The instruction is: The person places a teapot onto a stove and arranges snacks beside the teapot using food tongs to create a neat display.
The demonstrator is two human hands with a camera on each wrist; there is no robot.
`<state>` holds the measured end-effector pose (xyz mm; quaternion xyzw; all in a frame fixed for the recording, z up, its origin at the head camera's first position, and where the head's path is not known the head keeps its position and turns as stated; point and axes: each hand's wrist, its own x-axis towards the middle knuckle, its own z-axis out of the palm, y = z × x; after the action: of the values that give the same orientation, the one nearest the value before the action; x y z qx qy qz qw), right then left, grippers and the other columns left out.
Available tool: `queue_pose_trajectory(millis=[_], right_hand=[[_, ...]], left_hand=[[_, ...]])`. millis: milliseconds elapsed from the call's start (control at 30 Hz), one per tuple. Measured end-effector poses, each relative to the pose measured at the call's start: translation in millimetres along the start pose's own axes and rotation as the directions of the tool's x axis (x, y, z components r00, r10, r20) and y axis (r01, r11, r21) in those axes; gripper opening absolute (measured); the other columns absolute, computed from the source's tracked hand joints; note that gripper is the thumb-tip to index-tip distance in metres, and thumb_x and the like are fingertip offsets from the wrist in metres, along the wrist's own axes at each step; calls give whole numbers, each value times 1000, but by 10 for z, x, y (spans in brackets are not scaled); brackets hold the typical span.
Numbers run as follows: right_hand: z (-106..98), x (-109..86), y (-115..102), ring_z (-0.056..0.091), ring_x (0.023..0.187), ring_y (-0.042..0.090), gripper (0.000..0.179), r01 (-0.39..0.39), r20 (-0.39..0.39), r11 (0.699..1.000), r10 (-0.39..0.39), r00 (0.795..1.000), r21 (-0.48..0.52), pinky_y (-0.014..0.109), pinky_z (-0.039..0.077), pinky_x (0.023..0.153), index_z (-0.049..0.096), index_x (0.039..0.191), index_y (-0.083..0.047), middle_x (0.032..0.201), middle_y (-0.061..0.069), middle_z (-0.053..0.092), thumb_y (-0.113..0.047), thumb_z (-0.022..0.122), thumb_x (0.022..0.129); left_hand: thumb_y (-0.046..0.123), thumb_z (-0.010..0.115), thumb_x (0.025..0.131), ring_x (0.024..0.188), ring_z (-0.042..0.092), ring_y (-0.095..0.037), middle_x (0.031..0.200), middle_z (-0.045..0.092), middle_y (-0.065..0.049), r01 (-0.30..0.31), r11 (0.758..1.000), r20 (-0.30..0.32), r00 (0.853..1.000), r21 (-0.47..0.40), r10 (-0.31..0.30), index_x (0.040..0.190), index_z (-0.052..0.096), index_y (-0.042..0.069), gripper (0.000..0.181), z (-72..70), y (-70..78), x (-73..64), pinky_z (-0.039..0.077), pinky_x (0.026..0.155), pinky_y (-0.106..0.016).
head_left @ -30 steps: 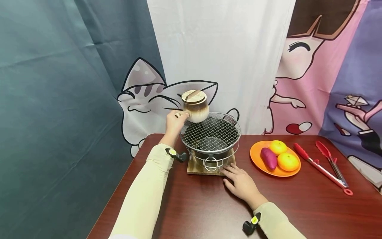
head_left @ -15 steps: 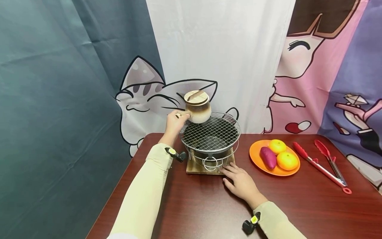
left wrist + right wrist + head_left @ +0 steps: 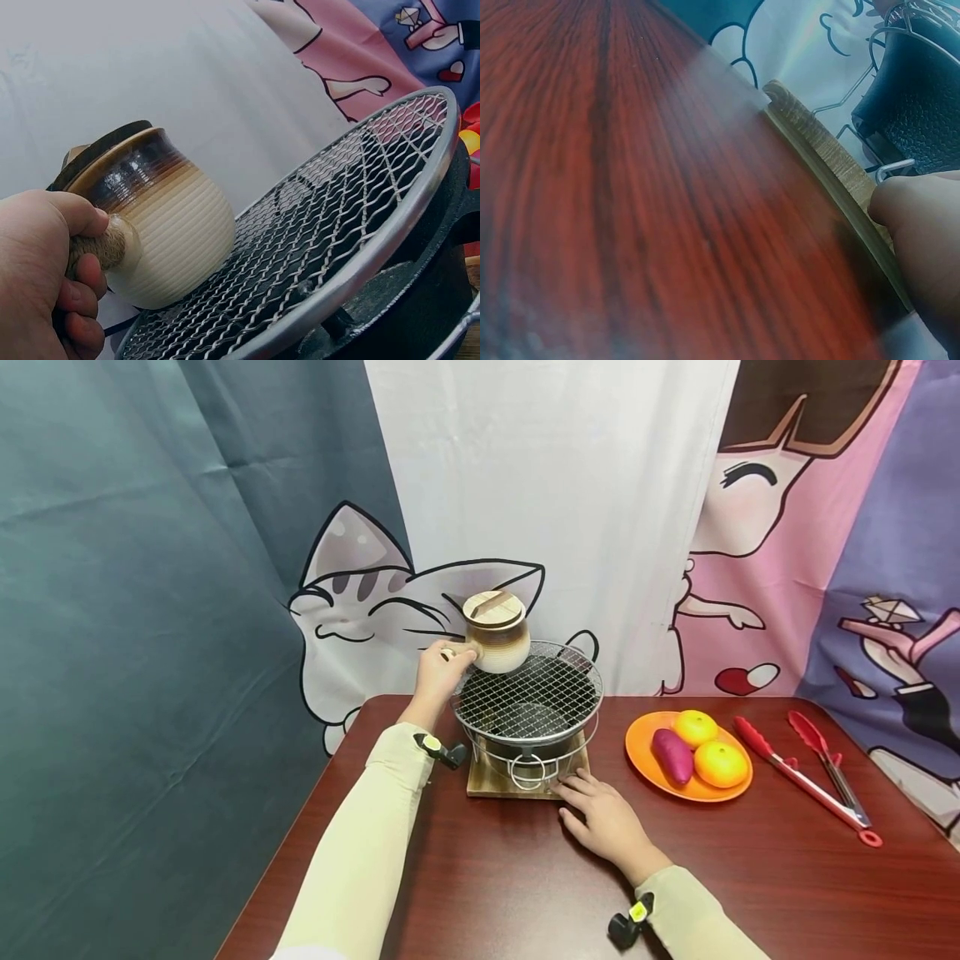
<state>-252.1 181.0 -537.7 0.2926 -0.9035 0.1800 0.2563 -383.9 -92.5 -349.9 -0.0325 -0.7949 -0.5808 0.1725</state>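
My left hand (image 3: 442, 675) grips the side handle (image 3: 105, 247) of a small brown-and-cream ceramic pot (image 3: 501, 647). A flat wooden lid (image 3: 493, 608) covers the pot. The pot is at the back left of a round wire mesh (image 3: 528, 697) on a black tabletop grill (image 3: 405, 319); whether its base touches the mesh I cannot tell. My right hand (image 3: 607, 818) lies on the table with relaxed fingers, fingertips at the front right corner of the wooden board (image 3: 491, 783) under the grill. In the right wrist view only part of that hand (image 3: 922, 232) shows.
Right of the grill, an orange plate (image 3: 641, 747) bears a purple sweet potato (image 3: 673, 756) and two mandarins (image 3: 722, 764). Red-tipped tongs (image 3: 806, 781) lie spread farther right. A printed curtain (image 3: 600, 485) hangs behind the dark red table (image 3: 487, 877).
The left hand has shifted the pot slightly right, then a little lower over the mesh. The right hand has stayed at the board's corner.
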Motion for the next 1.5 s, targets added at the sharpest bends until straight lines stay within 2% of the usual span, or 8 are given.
queue_pose_trajectory(millis=[200, 300, 567, 800, 1000, 1133, 1233, 1500], right_hand=[[-1, 6, -3, 57, 125, 44, 41, -4, 5, 1000, 4, 1000, -2, 60, 46, 98, 72, 126, -16, 128, 10, 68, -25, 75, 86], [-6, 8, -5, 58, 125, 44, 41, -1, 5, 1000, 1, 1000, -1, 61, 47, 98, 72, 126, -16, 128, 10, 68, -25, 75, 86], [-2, -3, 2, 58, 125, 43, 41, 1, -4, 1000, -1, 1000, 0, 60, 47, 98, 73, 125, -16, 127, 10, 68, -24, 76, 85], [29, -12, 25, 58, 125, 43, 40, 1, -5, 1000, -1, 1000, -8, 60, 46, 99, 73, 125, -16, 127, 10, 68, -24, 75, 86], [8, -12, 20, 58, 125, 43, 39, 7, -8, 1000, -7, 1000, -1, 60, 47, 98, 73, 124, -15, 127, 10, 68, -24, 75, 86], [11, -15, 21, 58, 125, 43, 39, 8, -11, 1000, -8, 1000, -2, 60, 47, 98, 73, 124, -15, 126, 10, 68, -23, 76, 85], [22, -21, 32, 58, 125, 43, 40, 5, -10, 1000, -5, 1000, -4, 60, 47, 98, 73, 124, -16, 127, 10, 68, -23, 76, 85], [45, -25, 47, 56, 126, 44, 41, 6, 3, 1000, -6, 1000, -1, 60, 45, 100, 72, 126, -16, 128, 11, 67, -24, 75, 86]], left_hand=[[19, 75, 87, 83, 66, -42, 83, 66, -16, 29, 999, 8, 1000, -15, -29, 112, 65, 0, 32, 5, 8, -9, 46, 59, -23], [21, 75, 87, 88, 65, -49, 84, 67, -19, 55, 998, 26, 998, -26, -54, 112, 64, 2, 34, -7, 23, -13, 45, 56, -23], [26, 76, 89, 55, 55, -23, 88, 67, -28, 121, 991, 113, 987, -65, -113, 112, 54, 6, 37, -57, 48, -34, 45, 47, -27], [36, 75, 90, 50, 54, -19, 93, 68, -27, 168, 985, 159, 974, -35, -160, 117, 50, 8, 46, -96, 83, -39, 45, 44, -28], [35, 77, 87, 49, 53, -17, 98, 65, -29, 244, 968, 210, 951, -55, -228, 121, 43, 7, 56, -144, 133, -72, 45, 44, -28], [41, 73, 90, 56, 60, -22, 112, 63, -34, 225, 974, 230, 947, 13, -222, 129, 40, 4, 63, -225, 141, -104, 49, 48, -29], [46, 68, 92, 66, 66, -25, 120, 60, -30, 212, 976, 239, 946, 55, -220, 133, 38, 3, 66, -306, 130, -127, 49, 52, -28], [46, 57, 98, 88, 66, -32, 116, 63, -22, 130, 989, 291, 946, 70, -145, 142, 36, 6, 64, -595, 64, -177, 49, 66, -31]])
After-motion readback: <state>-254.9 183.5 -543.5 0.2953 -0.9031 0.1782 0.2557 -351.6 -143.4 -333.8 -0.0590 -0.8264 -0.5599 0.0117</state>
